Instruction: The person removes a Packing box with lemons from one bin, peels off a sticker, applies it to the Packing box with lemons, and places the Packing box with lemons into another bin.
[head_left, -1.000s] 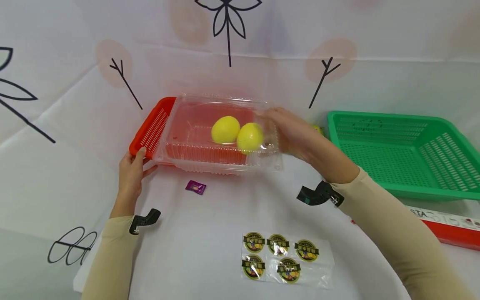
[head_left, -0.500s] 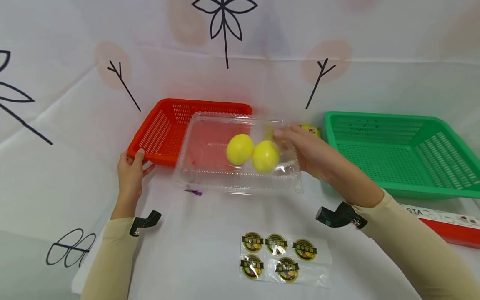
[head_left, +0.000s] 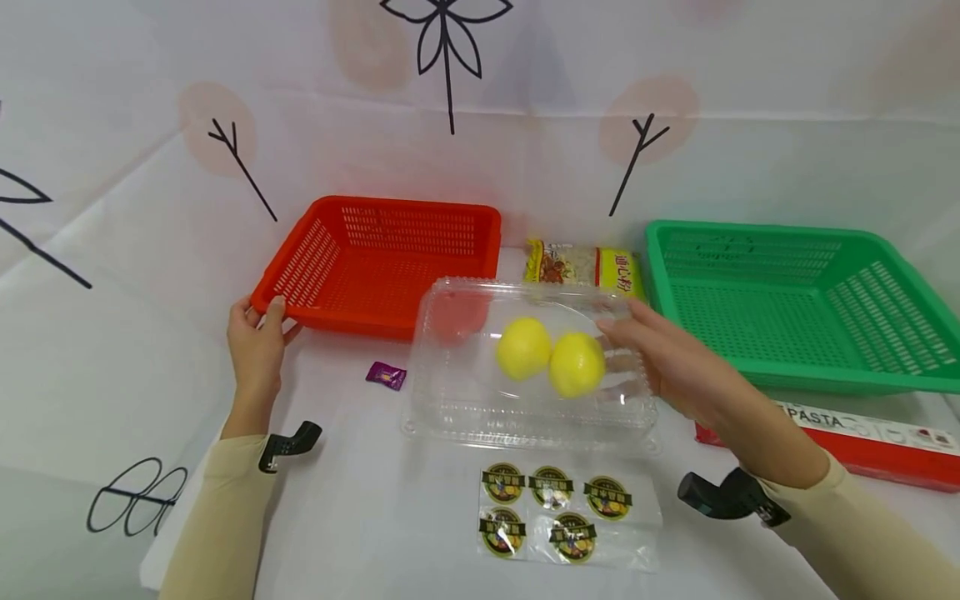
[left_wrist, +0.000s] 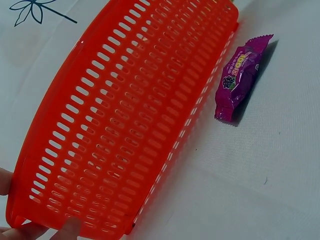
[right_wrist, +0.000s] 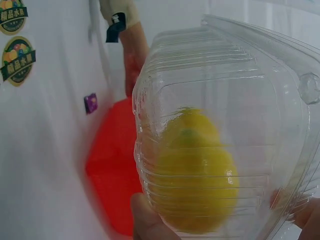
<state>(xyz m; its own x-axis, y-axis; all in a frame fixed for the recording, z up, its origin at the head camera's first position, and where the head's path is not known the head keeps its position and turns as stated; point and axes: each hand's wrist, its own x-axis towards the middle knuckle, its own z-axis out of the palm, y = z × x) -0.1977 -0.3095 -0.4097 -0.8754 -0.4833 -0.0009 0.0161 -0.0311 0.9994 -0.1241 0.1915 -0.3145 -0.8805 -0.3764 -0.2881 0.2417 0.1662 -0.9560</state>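
Centrally, the right hand (head_left: pixel 670 360) grips a clear container (head_left: pixel 452 385) of two yellow fruits (head_left: pixel 523 348), partly screening a packet (head_left: pixel 576 263) at one o'clock and, at ten, the red basket (head_left: pixel 360 323) the left hand (head_left: pixel 257 352) holds. A purple sweet (head_left: pixel 387 375) lies at nine, stickers (head_left: pixel 551 486) at six, a green basket (head_left: pixel 825 379) at two

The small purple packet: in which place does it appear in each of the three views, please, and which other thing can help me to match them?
Head: the purple packet is left of centre, below the middle, just in front of the red basket.
Left wrist: upper right, beside the basket.
Right wrist: toward the left, slightly above the middle, looking small.
Shared landmark: the red basket, visible in all three.
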